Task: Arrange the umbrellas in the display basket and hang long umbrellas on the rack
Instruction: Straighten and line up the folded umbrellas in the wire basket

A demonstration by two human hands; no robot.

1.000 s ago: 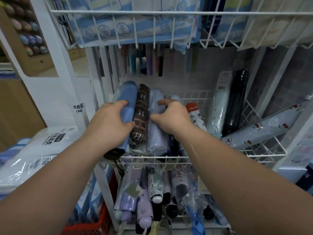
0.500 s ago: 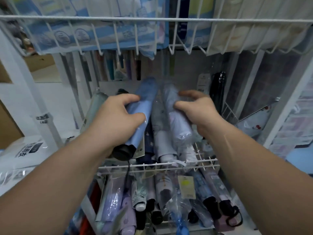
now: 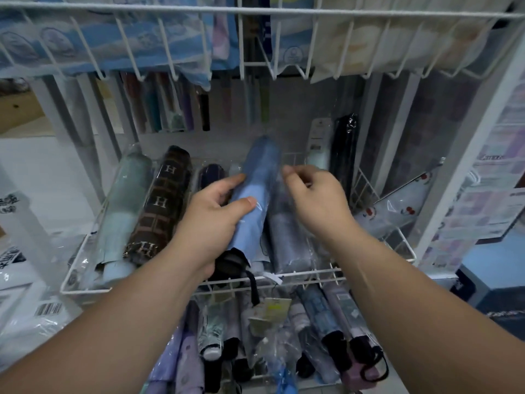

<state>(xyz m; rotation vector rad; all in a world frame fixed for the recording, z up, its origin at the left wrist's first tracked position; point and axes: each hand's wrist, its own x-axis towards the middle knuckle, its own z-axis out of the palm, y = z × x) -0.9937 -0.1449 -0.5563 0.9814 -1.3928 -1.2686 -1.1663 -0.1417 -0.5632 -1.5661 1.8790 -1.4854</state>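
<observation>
1. Display basket (image 3: pixel 170 290): white wire, middle tier, under an upper wire basket (image 3: pixel 255 9). The front rim is low and the folded umbrellas lie lengthwise with their handle ends against it. Risk: a hard push on the row could slide one over the rim onto the umbrellas in the tier below (image 3: pixel 318 314).
2. Row in the basket: pale green umbrella (image 3: pixel 122 206), brown H-pattern umbrella (image 3: pixel 159 206) and dark navy umbrella (image 3: pixel 210 174) lie side by side at left, with a grey umbrella (image 3: pixel 287 240) right of centre. All appear to be in glossy plastic sleeves. Risk: wedging another one between them may roll the neighbours out of line.
3. Blue umbrella (image 3: pixel 255 200): sits between the navy and grey ones, tilted, with its tip raised toward the back and its black handle end down at the front rim. It is not yet flat. Risk: the slick sleeve could let it slip through the grasp, and if released while tilted it may come to rest across the grey one.
4. Left hand (image 3: pixel 210 220): grips the blue umbrella at mid-length, thumb on top. Right hand (image 3: pixel 315 200): fingers bent beside the blue umbrella's upper part, blurred. I cannot tell whether it pinches the wrapper or holds nothing. Risk: a tug on the sleeve alone could strip or tear it.
5. Black strap (image 3: pixel 253 285): dangles from the handle end over the front rim. Risk: it snags on the wire when the umbrella is shifted.
</observation>
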